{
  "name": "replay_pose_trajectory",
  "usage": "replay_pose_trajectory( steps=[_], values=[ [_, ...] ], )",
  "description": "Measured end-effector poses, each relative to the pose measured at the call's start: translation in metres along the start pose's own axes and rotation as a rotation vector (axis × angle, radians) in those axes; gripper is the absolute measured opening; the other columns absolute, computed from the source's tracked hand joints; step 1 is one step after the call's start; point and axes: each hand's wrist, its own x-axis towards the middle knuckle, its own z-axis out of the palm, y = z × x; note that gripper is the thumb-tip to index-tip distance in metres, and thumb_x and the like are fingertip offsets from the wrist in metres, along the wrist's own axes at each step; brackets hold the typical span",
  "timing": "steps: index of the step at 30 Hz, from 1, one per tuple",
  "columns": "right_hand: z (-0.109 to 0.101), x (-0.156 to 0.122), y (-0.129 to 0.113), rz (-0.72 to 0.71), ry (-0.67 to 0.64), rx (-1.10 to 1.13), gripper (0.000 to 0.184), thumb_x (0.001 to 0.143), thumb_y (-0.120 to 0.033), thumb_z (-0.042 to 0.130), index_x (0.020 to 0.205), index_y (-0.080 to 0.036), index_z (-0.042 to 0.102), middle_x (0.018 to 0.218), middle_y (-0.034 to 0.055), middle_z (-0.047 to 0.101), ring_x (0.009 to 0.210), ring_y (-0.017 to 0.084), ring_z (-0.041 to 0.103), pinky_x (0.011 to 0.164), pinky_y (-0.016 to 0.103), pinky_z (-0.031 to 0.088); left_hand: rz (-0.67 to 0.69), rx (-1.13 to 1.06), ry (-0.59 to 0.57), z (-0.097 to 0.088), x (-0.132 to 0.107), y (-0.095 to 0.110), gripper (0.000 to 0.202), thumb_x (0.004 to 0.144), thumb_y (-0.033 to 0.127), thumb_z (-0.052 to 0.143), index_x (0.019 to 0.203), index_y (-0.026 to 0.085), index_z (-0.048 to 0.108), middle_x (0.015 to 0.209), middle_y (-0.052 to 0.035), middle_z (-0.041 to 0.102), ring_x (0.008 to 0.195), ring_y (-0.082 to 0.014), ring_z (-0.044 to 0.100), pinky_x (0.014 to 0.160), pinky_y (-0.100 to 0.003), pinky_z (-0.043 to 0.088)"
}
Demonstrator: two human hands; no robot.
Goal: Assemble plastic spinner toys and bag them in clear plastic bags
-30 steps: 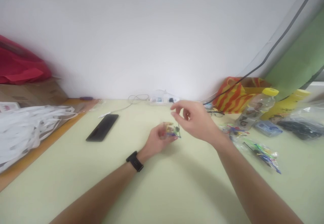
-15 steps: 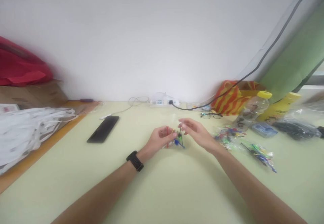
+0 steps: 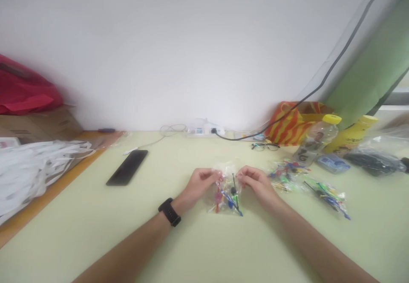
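Observation:
My left hand and my right hand each pinch a top corner of a small clear plastic bag holding several coloured pieces in red, blue, green and black. The bag hangs between the two hands, its lower end touching the pale green table. A black watch sits on my left wrist. Both hands have their fingers curled closed on the bag's upper edge.
More clear bags of coloured pieces lie to the right. Behind them stand a bottle with a yellow cap, a yellow bottle and a striped bag. A black phone lies left, glasses and a power strip at the back.
My right hand came down from above and took hold of the bag's right top corner. Both hands moved nearer to me, and the bag now hangs stretched between them.

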Motion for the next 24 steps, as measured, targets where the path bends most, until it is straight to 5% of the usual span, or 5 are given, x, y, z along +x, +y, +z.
replay_pose_trajectory(
  steps=[4,8,19,24],
  values=[
    [-0.002,-0.002,-0.002,-0.02,-0.004,-0.038,0.039,0.081,-0.057,0.075,0.091,-0.02,0.07,0.075,0.0013,0.062,0.071,0.018,0.056,0.07,0.031,0.046,-0.014,0.005,-0.037,-0.002,-0.001,-0.002,0.034,0.089,0.046,0.072,0.08,0.014,0.078,0.082,-0.0058,0.076,0.078,-0.0191,0.066,0.077,-0.03,0.049],
    [0.001,-0.003,-0.002,0.017,-0.015,-0.022,0.042,0.08,-0.061,0.074,0.084,-0.019,0.067,0.076,0.0026,0.062,0.073,0.019,0.057,0.071,0.031,0.046,-0.001,-0.032,-0.06,-0.001,-0.002,0.002,0.03,0.088,0.043,0.074,0.081,0.014,0.075,0.083,-0.0057,0.074,0.079,-0.0179,0.065,0.078,-0.029,0.049],
    [0.007,-0.007,-0.001,0.029,-0.01,0.064,0.025,0.076,-0.041,0.08,0.085,-0.021,0.069,0.083,0.0008,0.066,0.076,0.017,0.06,0.072,0.03,0.049,0.046,0.001,0.039,0.006,-0.003,0.003,0.024,0.085,0.038,0.077,0.082,0.014,0.076,0.077,-0.0057,0.073,0.071,-0.0167,0.065,0.07,-0.027,0.051],
    [0.005,-0.016,-0.023,-0.165,0.026,-0.099,0.024,0.09,-0.046,0.068,0.093,-0.022,0.073,0.093,0.0054,0.069,0.085,0.021,0.063,0.078,0.033,0.051,0.203,0.117,0.107,0.01,-0.008,0.027,0.023,0.087,0.039,0.076,0.087,0.016,0.078,0.082,-0.0065,0.076,0.075,-0.02,0.068,0.073,-0.031,0.054]
  ],
)
